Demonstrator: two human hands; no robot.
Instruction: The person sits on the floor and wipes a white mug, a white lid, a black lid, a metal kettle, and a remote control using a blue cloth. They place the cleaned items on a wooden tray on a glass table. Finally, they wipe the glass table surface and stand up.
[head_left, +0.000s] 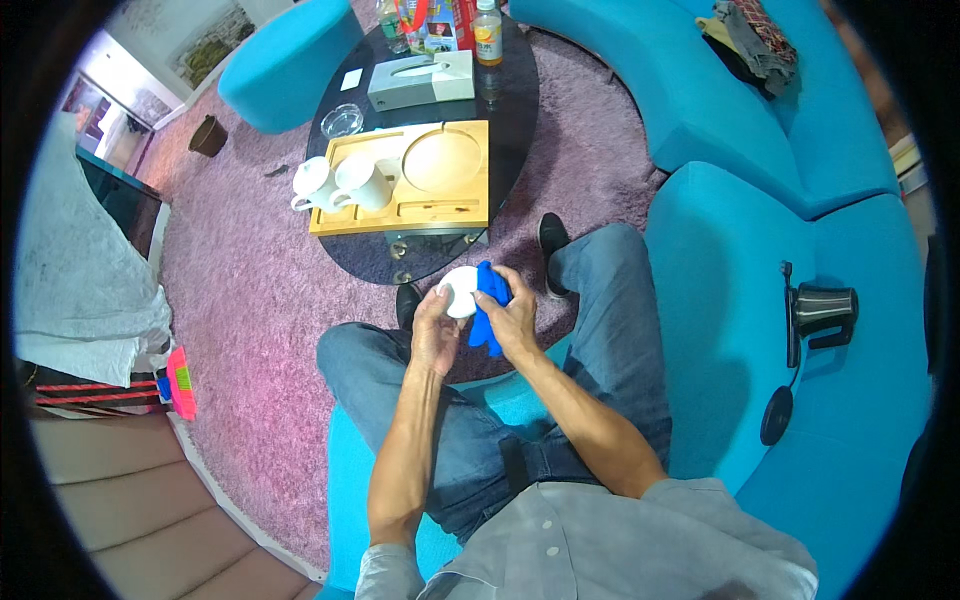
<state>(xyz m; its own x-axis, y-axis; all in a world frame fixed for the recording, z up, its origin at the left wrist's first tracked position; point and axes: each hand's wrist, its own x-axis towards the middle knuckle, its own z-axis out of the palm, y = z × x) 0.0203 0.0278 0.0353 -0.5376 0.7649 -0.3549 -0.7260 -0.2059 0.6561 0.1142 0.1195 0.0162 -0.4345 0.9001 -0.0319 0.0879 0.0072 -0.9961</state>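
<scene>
A small round white dish (459, 291), perhaps a saucer or lid, is held over my knees near the table's front end. My left hand (436, 330) grips its left edge with the thumb on top. Bunched in my right hand (513, 315) is a blue cloth (491, 300), which covers the dish's right edge. Beyond my hands, a wooden tea tray (450, 223) lies on the dark oval glass table (517, 112). On the tray's left part stand a white lidded pot (315, 180) and a white pitcher (364, 182) with handles.
A tissue box (421, 82), a glass ashtray (342, 120), a drink bottle (487, 34) and a bag (442, 26) stand on the table. An electric kettle (825, 315) and its base (777, 415) lie on the blue sofa (697, 300) to my right. A brown bin (208, 136) stands on the carpet.
</scene>
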